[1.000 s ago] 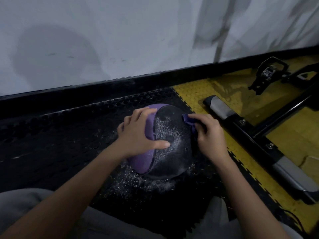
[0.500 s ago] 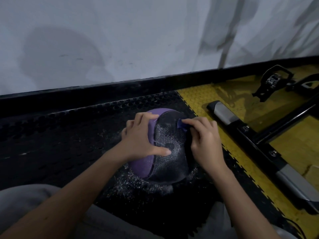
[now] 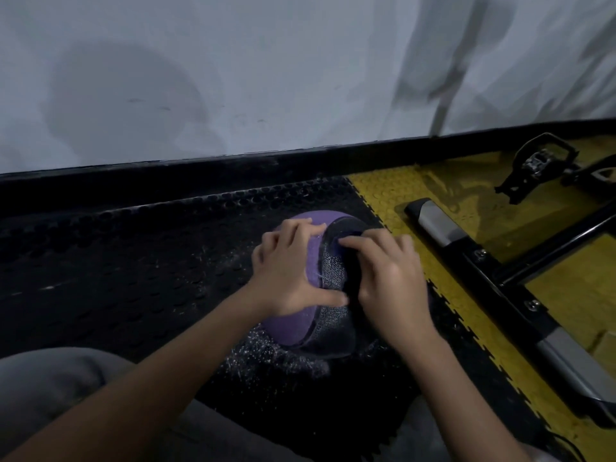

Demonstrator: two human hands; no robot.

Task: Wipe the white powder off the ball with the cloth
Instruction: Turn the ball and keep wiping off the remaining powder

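A purple and black ball (image 3: pixel 310 325) rests on the black studded floor mat (image 3: pixel 133 261). My left hand (image 3: pixel 290 271) is spread over its purple left side and holds it still. On the black patterned panel lies my right hand (image 3: pixel 390 281), pressing a small dark blue cloth (image 3: pixel 350 235) against the ball; only a bit of the cloth shows at my fingertips. White powder (image 3: pixel 266 355) speckles the panel faintly and is scattered on the mat below the ball.
A white wall (image 3: pixel 266 78) with a black skirting runs along the back. To the right lies yellow studded flooring (image 3: pixel 400 188) with a black and grey metal machine base (image 3: pixel 500 278) and a pedal (image 3: pixel 536 161). My grey-clad knees are at the bottom.
My right hand has slid leftward with the cloth across the black panel, closer to my left hand. The panel shows less powder. My left hand has kept its hold.
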